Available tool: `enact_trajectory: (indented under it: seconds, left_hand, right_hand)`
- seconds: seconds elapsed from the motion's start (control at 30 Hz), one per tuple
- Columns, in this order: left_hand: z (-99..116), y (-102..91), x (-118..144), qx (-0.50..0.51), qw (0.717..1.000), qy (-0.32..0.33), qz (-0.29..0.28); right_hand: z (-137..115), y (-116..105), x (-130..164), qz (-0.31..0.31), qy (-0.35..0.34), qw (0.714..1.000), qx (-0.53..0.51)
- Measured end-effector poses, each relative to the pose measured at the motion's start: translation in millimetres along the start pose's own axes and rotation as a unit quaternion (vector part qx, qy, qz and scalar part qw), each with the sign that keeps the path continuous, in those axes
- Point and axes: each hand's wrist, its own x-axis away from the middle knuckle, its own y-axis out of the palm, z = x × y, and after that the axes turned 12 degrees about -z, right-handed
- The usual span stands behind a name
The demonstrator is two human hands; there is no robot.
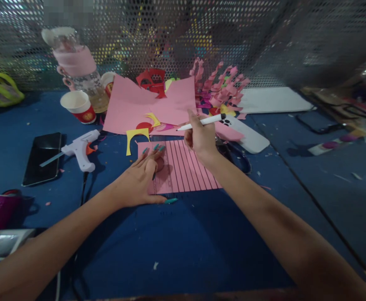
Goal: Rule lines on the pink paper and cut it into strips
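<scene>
Head cam | near table [176, 251] edge bare, clutter toward mesh wall [264, 37] | paper cup [79, 106] by bottle [79, 67], contents unseen | pink lined sheet [186, 167] flat at centre, black stripes | L hand [139, 179] flat on sheet w/ ruler [166, 167] | R hand [202, 136] pinches white pen [202, 121] above sheet top.

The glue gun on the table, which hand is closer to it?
Left. The left hand presses on the lined pink paper, just right of the white glue gun without touching it. The right hand holds a pen farther right, above the paper.
</scene>
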Motion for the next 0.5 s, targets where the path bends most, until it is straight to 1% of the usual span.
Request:
enact_trajectory:
  seconds: [0.4,0.5]
  left_hand:
    - [-0.5,-0.1,0.6,-0.003,1.000,0.007,0.010]
    - [-0.9,0.1,0.6,-0.002,1.000,0.010,0.012]
  right_hand:
    - [0.4,1.0,0.9,-0.011,0.014,1.000,0.015]
    - [2.3,1.8,1.3,-0.026,0.010,0.999,0.032]
